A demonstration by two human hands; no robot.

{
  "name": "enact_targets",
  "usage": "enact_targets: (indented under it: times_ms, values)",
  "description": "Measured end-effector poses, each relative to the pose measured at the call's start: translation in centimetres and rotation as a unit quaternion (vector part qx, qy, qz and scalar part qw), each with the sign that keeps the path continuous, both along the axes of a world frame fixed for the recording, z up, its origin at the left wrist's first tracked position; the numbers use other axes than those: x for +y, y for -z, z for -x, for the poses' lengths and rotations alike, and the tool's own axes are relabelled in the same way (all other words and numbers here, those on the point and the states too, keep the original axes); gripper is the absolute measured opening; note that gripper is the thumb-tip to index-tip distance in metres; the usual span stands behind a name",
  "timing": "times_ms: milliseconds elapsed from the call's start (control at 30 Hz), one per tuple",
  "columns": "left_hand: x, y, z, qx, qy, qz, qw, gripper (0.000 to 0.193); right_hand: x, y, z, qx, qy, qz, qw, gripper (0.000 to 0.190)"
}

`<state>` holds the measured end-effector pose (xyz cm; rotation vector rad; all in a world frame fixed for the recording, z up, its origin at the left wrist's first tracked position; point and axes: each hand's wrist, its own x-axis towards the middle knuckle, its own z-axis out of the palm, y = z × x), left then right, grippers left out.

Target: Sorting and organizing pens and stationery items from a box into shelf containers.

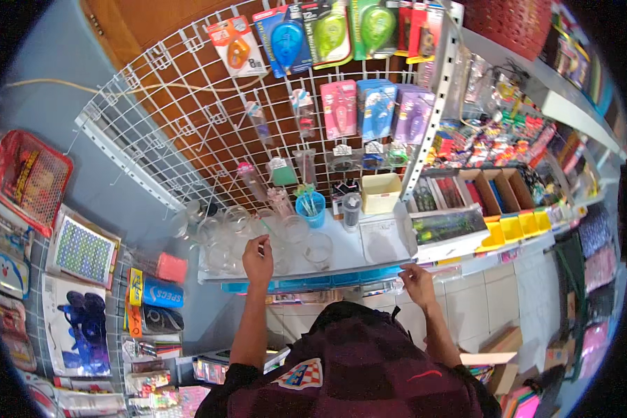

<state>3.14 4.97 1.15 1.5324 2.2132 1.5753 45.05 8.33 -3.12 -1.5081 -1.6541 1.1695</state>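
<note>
My left hand (258,261) is over the front of a white shelf (292,269), among clear plastic containers (237,219). Its thumb and finger are close together near a thin greenish item; whether it holds that item I cannot tell. My right hand (419,285) is at the shelf's front edge, fingers bent, beside what looks like a clear plastic piece; its grip is unclear. Between the hands a round clear container (317,249) stands on the shelf. Behind it are a blue plastic cup (310,210) with slim sticks, a dark-filled clear cylinder (351,211) and a cream plastic bin (380,193).
A white wire grid (224,120) with hanging correction tapes (287,44) rises behind the shelf. Cardboard boxes (494,193) and yellow bins (509,230) stand to the right. A red basket (31,183) and packaged goods (78,324) hang at left.
</note>
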Motion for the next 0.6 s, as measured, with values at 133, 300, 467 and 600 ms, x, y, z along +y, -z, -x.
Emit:
enact_targets:
  times_ms: [133,300,467,600]
  values:
    - [-0.6,0.7,-2.9,-0.032,0.063,-0.003,0.997,0.016,-5.7,0.1,-0.5,-0.005,0.051,0.051,0.997,0.026]
    - [-3.1,3.5,-7.1,-0.112,0.155,0.035,0.981,0.018,-12.6,-0.2,-1.6,-0.012,0.060,0.038,0.997,0.028]
    - [-7.0,9.0,-10.8,-0.104,0.285,0.258,0.917,0.031,-19.7,0.6,-4.8,-0.067,0.134,0.042,0.988,0.026]
    - [-10.7,13.4,-13.6,-0.080,0.376,0.263,0.885,0.033,-25.2,2.1,-7.2,-0.096,0.190,0.057,0.975,0.024]
